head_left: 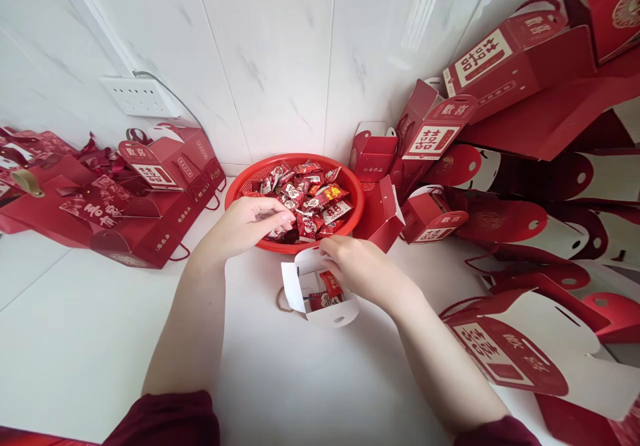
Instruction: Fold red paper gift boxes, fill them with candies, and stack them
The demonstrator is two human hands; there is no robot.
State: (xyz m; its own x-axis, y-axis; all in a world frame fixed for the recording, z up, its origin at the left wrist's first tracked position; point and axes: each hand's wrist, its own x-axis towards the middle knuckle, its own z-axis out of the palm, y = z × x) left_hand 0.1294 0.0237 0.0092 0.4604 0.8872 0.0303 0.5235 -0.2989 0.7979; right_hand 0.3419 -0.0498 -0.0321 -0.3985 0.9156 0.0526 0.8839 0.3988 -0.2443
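Note:
My left hand (250,223) is over the near left side of a red plastic basket (358,209) full of wrapped candies (305,196). Its thumb and fingertips are drawn together, and whatever they may hold is hidden. Just in front of the basket, a small paper box (340,314) stands with its white-lined flaps up and a twisted cord handle (283,301) at its left. Inside lie a few red-wrapped candies (327,293). My right hand (363,266) is closed on the box's far right edge, its fingertips partly out of sight.
Red folded gift boxes (430,133) crowd the right side, some open with white insides. Stacked red boxes and bags (150,213) lie at the left on the white table (125,319). A tiled wall (280,53) with a power socket (140,97) stands behind.

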